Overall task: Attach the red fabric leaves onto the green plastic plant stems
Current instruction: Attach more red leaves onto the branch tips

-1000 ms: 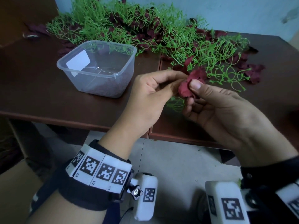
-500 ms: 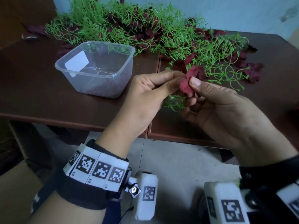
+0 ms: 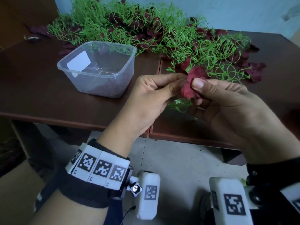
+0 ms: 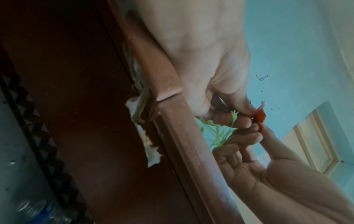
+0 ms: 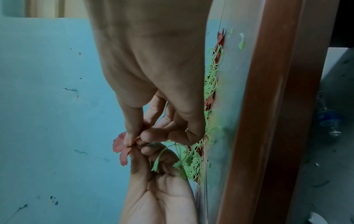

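A red fabric leaf (image 3: 190,85) is held between both hands above the table's front edge. My left hand (image 3: 155,93) pinches it from the left with thumb and forefinger; my right hand (image 3: 217,101) pinches it from the right, thumb on top. A green plastic stem sprig (image 3: 180,106) hangs below the fingers, partly hidden by both hands. In the left wrist view the leaf (image 4: 260,116) sticks out past the fingertips, with the sprig (image 4: 220,133) under them. In the right wrist view the leaf (image 5: 121,145) shows left of the thumb and the sprig (image 5: 164,153) curves down.
A heap of green stems with dark red leaves (image 3: 146,31) covers the back of the brown table (image 3: 40,88). A clear plastic tub (image 3: 99,67) stands to the left of my hands. Loose red leaves (image 3: 254,70) lie at the right.
Both hands, still holding the leaf and sprig, have drifted slightly up and away from me. The grip looks the same.
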Demonstrator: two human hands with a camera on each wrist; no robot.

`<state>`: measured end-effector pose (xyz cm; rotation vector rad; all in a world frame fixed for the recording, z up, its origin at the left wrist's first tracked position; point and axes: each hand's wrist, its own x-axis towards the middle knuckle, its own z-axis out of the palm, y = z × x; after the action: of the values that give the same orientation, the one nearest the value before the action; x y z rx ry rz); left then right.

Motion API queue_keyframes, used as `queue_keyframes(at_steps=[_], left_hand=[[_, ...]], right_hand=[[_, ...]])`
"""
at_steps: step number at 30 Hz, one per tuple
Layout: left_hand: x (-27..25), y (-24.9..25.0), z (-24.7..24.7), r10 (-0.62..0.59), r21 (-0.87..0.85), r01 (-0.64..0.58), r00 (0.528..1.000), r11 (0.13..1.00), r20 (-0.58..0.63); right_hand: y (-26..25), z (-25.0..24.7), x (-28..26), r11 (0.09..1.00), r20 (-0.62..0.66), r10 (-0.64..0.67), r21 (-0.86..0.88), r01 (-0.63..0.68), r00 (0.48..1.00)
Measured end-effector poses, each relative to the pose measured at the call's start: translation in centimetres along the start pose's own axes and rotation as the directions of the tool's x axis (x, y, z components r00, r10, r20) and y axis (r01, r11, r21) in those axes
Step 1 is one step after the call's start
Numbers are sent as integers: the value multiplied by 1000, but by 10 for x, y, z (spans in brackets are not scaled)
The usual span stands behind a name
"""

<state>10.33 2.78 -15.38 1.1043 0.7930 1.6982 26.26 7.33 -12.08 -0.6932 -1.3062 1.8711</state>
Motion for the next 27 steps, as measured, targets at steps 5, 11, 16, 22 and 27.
queue_keyframes(at_steps=[5,11,16,22,27], left_hand=[[0,0,0,-6,-56,5,1000,998,-4],[2,3,4,8,117,2,996,993,-86],[-1,5,7,9,214,3,998,977,-56],[-2,7,5,4,249,5,999,968,-34],[-3,5,4,15,253,-10,1000,968,-16]], right_hand=[[0,1,3,998,-2,-56,-43,56,998],[2,-1,2,998,8,-56,-20,56,998],[0,-1,1,1000,60,24,-12,-23,998],[3,-2,3,997,5,58,-42,-57,998],[4,-5,5,995,-8,57,-77,-57,998]])
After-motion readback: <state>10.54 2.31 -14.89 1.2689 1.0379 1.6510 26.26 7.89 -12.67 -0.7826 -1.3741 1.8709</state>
